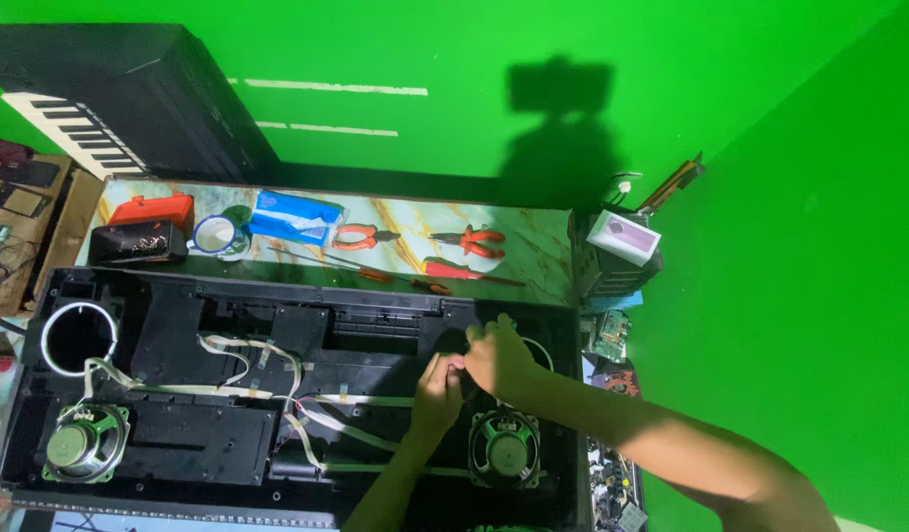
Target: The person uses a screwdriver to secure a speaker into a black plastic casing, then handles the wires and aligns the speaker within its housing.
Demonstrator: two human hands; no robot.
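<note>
while both forearms angle up-left, left hand point(437, 386) and right hand point(496, 357) meet over open keyboard case point(306, 394); fingers curled, grip unclear.

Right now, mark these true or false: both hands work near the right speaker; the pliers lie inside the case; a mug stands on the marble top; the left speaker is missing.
1. Both hands, left hand and right hand, meet just above the right speaker: true.
2. The pliers lie inside the open keyboard case: false, they lie on the marble top.
3. A mug stands on the marble top: true.
4. The left speaker is missing: false, it sits in the case's left corner.
</note>
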